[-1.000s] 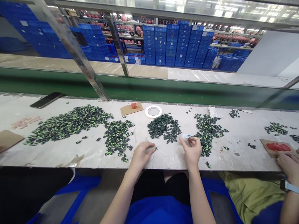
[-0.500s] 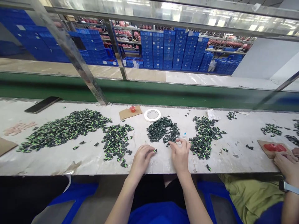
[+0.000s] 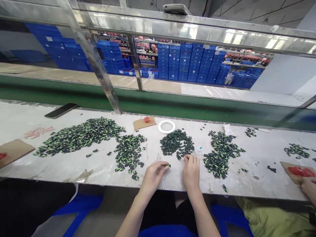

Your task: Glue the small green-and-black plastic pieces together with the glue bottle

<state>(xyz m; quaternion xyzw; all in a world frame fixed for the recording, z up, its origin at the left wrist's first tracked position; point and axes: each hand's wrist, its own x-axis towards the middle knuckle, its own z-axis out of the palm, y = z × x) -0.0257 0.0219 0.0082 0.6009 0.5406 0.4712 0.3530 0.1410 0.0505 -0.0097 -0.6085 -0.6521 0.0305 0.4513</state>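
Observation:
My left hand is closed in a pinch above the white tabletop. Between its thumb and forefinger is a small black-and-green piece. My right hand has its fingers pressed together at the near edge of a pile of small dark pieces; what sits between its fingertips is too small to make out. To the left of my left hand lies a pile of black-and-green pieces. Another black-and-green pile spreads just right of my right hand. A small blue-tipped item lies between.
Behind the dark pile are a tape roll and a red pot on cardboard. A large pile and a phone lie left. A co-worker's hand is at right beside red material. A metal post rises behind.
The view has shifted, so the table sits lower and further right in it. My right hand's fingers have drawn closer together at the dark pile's edge. My left hand keeps its piece.

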